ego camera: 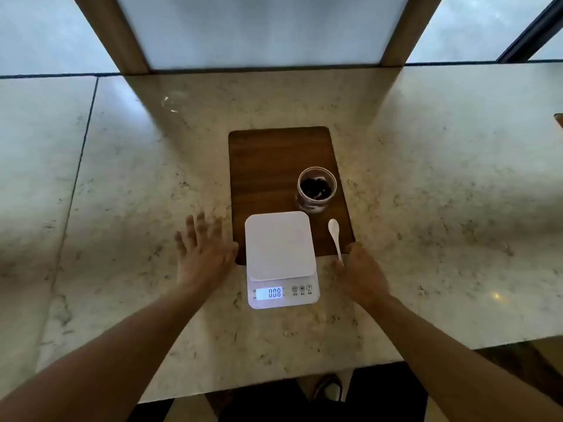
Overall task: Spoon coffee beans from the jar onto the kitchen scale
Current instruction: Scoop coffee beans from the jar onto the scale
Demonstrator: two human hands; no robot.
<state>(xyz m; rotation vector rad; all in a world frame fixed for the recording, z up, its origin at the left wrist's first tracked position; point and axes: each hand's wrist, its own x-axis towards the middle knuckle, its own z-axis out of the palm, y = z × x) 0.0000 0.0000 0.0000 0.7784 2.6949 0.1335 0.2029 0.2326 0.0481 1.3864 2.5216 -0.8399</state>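
A white kitchen scale [279, 245] sits at the near end of a dark wooden board [268, 166], its platform bare and its display lit. Behind it to the right stands an open clear jar [316, 190] with dark coffee beans inside. A white spoon [335, 236] lies on the board right of the scale, bowl pointing away from me. My right hand [361, 272] has its thumb and curled fingers closed on the near end of the spoon's handle. My left hand [204, 254] rests flat on the counter left of the scale, fingers spread, holding nothing.
The marble counter [441, 208] stretches wide on both sides, with its near edge just below my forearms. A clear glass object [172, 103] stands at the back left. Frosted window panels and wooden posts rise behind the counter. A shoe [330, 388] shows on the floor below.
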